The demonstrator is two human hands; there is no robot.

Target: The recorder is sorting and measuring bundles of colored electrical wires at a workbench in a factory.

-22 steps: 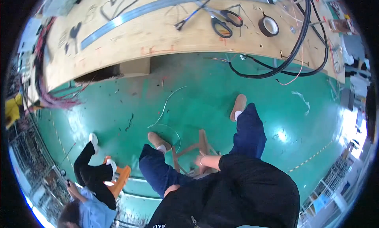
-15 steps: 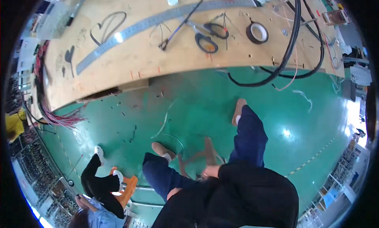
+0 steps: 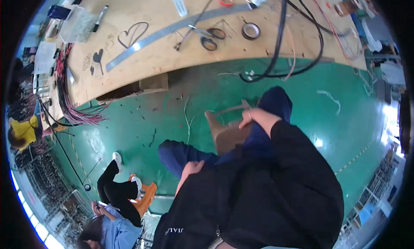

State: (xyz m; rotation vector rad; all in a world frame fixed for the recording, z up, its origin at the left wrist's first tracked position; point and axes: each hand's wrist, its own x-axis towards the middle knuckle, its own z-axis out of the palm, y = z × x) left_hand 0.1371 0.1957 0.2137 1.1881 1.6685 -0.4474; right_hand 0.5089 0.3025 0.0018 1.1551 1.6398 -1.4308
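My right hand (image 3: pixel 249 118) reaches down between my knees, its fingers curled over the edge of a brown stool (image 3: pixel 230 139). The stool stands tilted on the green floor, partly hidden by my right leg. My left hand (image 3: pixel 192 167) lies at the hem of my black jacket, over my left thigh (image 3: pixel 181 153). Its fingers are bent together, and whatever they may hold is hidden. Neither hand touches the wooden table (image 3: pixel 164 55) ahead.
On the table lie a long metal ruler (image 3: pixel 172 31), scissors (image 3: pixel 210 36), a tape roll (image 3: pixel 251 31) and black cables (image 3: pixel 280 37). Red and black wires (image 3: pixel 71 102) hang off its left side. A co-worker (image 3: pixel 118 201) sits at the lower left on an orange stool (image 3: pixel 148 198).
My right hand has moved forward and right with the brown stool, which has turned. My left hand has come out from under the jacket. The table has shifted up in view.
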